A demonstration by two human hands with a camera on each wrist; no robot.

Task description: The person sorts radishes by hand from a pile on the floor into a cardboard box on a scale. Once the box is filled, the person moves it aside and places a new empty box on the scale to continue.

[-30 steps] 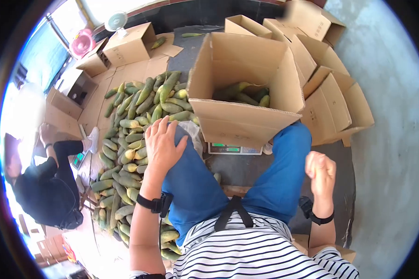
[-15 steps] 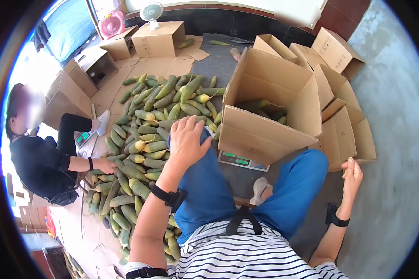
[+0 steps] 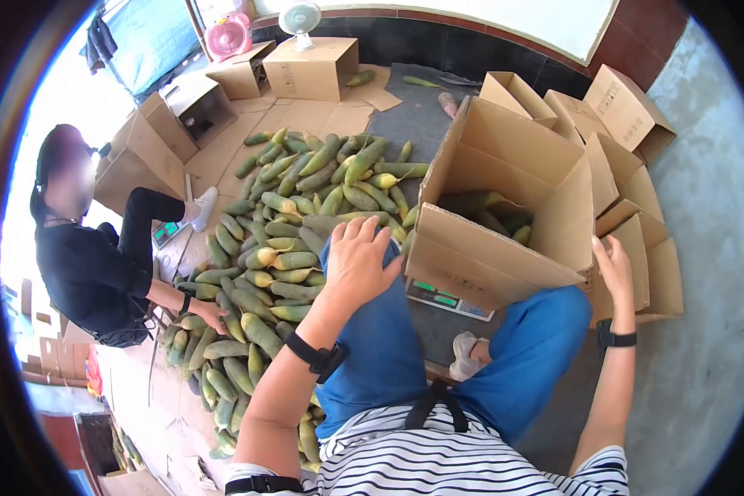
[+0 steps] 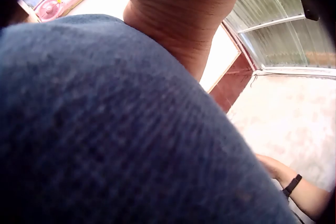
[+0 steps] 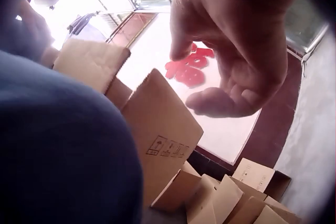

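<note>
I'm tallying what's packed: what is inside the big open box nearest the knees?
A few long green vegetables lie low inside the open box. Its near wall hides whatever lies close behind it, so the full count cannot be seen.

Black-and-white striped shirt [image 3: 422,455], blue trousers [image 3: 380,339], black waist strap [image 3: 431,397], black wristbands [image 3: 302,347], pale shoe [image 3: 464,361]

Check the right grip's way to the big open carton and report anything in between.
Nothing visible stands between the right grip and the big open carton: in the head view it is close by the carton's right edge, touching or not I cannot tell. The other cartons stand beyond, not between.
</note>
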